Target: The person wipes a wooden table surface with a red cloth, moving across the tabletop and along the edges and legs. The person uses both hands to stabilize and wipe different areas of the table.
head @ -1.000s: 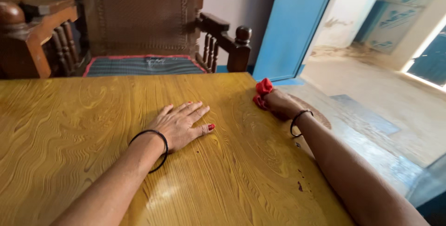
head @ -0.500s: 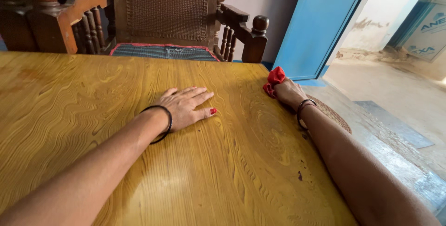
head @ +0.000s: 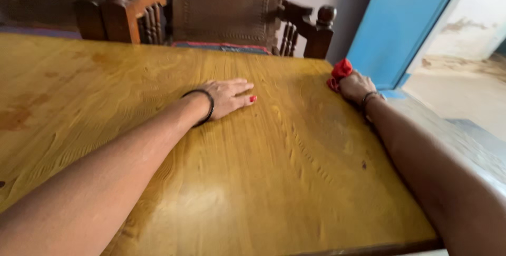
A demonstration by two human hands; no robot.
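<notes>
I am resting my left hand [head: 227, 98] flat on the table [head: 295, 182], palm down, fingers stretched out and lying close together, gripping nothing; the thumbnail is showing red polish and a thin dark bangle [head: 203, 106] is circling the wrist. My right hand [head: 357, 86] is lying at the table's far right edge, closed around a crumpled red cloth [head: 340, 71], which is bunching out in soft folds beyond my knuckles, just past the fingers and well apart from my left hand. A dark band [head: 369, 98] is sitting on that wrist too. Both forearms are reaching forward across the tabletop, the 2 hands staying wide apart. The table is wearing a glossy yellow-brown wood finish with strong wavy grain, a pale sheen near me, faint reddish stains toward the left and 1 small dark speck near my right forearm. Behind the far edge a dark carved wooden chair [head: 226, 8] is standing, its tall back covered in a finely dotted brown texture, its arm ending in a round knob, with turned spindles below. A striped cushion [head: 221, 48] with a red border is lying on its seat. To the right a smooth bright blue door [head: 400, 24] is standing, with a pale, scuffed wall and floor beyond it.
</notes>
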